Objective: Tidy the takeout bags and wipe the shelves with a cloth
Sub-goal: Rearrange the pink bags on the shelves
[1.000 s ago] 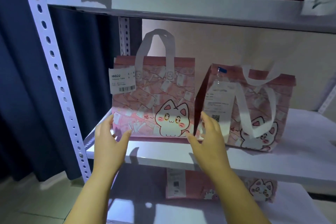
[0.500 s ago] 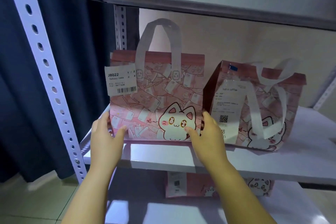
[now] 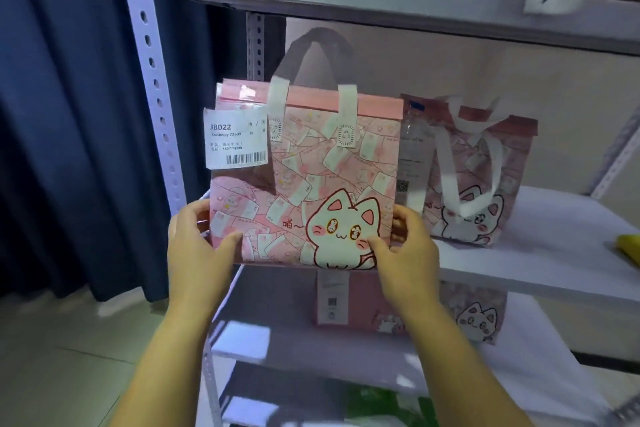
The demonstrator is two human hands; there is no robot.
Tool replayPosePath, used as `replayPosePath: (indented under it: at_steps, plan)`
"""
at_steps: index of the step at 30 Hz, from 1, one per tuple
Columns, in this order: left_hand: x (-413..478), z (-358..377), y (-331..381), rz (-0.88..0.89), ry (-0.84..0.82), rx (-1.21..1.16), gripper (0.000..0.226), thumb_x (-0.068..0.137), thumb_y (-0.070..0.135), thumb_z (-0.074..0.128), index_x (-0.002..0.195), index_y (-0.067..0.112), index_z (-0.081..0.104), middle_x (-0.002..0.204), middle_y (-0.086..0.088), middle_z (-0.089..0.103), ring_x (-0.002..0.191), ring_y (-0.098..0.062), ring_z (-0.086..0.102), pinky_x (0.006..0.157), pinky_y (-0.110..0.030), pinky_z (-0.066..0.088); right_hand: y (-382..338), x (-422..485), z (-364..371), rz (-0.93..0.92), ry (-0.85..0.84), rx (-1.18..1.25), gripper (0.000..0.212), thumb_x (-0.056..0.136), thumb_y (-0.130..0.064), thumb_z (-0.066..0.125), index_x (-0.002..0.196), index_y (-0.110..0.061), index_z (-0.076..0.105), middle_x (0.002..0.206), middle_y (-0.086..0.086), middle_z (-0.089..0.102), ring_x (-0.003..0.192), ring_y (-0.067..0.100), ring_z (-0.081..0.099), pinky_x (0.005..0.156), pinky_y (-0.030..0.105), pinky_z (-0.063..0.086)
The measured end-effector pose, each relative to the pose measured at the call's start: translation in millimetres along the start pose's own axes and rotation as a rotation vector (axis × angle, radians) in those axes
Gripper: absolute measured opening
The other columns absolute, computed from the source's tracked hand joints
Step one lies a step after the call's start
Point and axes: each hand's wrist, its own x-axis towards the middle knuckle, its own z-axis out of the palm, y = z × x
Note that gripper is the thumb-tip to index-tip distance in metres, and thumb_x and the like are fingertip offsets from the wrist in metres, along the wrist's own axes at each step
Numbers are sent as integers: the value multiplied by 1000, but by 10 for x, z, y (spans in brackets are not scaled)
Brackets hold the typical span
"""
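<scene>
right, early days: left hand and right hand grip the pink cat takeout bag by its lower corners, thumbs in front, fingers curled behind, at the front edge of the middle shelf, second bag untouched beside it, wiping seemingly not begun.

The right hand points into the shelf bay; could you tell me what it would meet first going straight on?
The right hand grips the pink cat bag, so that comes first. Beyond it, probably the back wall, with the second bag just rightward; depth is unclear.
</scene>
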Motion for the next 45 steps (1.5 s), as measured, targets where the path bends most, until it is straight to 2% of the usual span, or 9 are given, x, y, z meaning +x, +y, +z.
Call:
replayPosePath:
  at_steps: [5,8,14,22,25,29,33,40,45]
  plan:
    - [-697,-289,181,-9,54,9,44,75,9,72,103,33,49,113,3,51,95,-13,57,79,-33,50,43,-499,-418,-20,-64,79,41,78,-10,71,110,-28,54,92,-25,56,82,-16,55,60,4,45]
    - [-1145,-449,235,-10,61,16,43,75,9,73,101,34,49,113,0,53,93,-13,58,75,-29,51,118,-832,-670,-8,-125,106,39,79,-12,71,105,-34,51,90,-24,59,82,-12,57,65,11,48]
    - [-1996,-637,148,-120,39,70,41,77,11,73,98,33,45,109,2,57,88,-10,58,62,-17,45,405,-1475,-1049,29,-191,73,39,77,-11,73,98,-33,49,86,-22,59,78,-8,58,61,10,48]
    - [-2730,-610,-339,-342,-20,116,39,72,7,75,90,27,48,91,9,59,83,-7,57,57,-20,41,1030,-2008,-1124,200,-318,-48,39,77,-11,73,83,-39,46,80,-22,60,73,-7,57,61,17,47]
    - [-2909,-531,-655,-406,-54,158,43,68,6,76,83,32,45,87,14,58,81,-3,56,56,-20,39,1336,-2138,-1006,276,-376,-94,40,77,-9,72,81,-38,44,80,-20,59,73,-5,57,59,16,48]
    - [-3069,-388,-1231,-506,-128,250,39,69,5,76,84,25,46,88,7,59,79,-11,58,56,-25,45,1841,-2284,-746,364,-427,-140,40,77,-7,71,81,-37,45,81,-19,58,75,0,58,66,33,57]
    - [-3203,-234,-1930,-592,-190,334,37,71,7,75,81,23,43,89,3,61,76,-15,60,58,-32,50,2447,-2446,-346,382,-483,-172,39,76,-7,72,79,-36,45,79,-20,57,71,-2,57,56,20,50]
    - [-3488,34,-3228,-674,-215,418,38,71,5,75,77,21,41,87,-2,62,74,-20,61,53,-28,45,3630,-2781,475,462,-587,-205,33,76,-8,70,77,-32,46,80,-14,62,76,9,63,68,37,57]
    - [-3538,283,-4119,-643,-227,424,38,70,6,76,77,21,41,86,-2,62,73,-21,60,56,-30,45,4377,-2930,1032,456,-585,-187,34,77,-9,70,77,-34,47,77,-16,60,72,3,61,63,34,57]
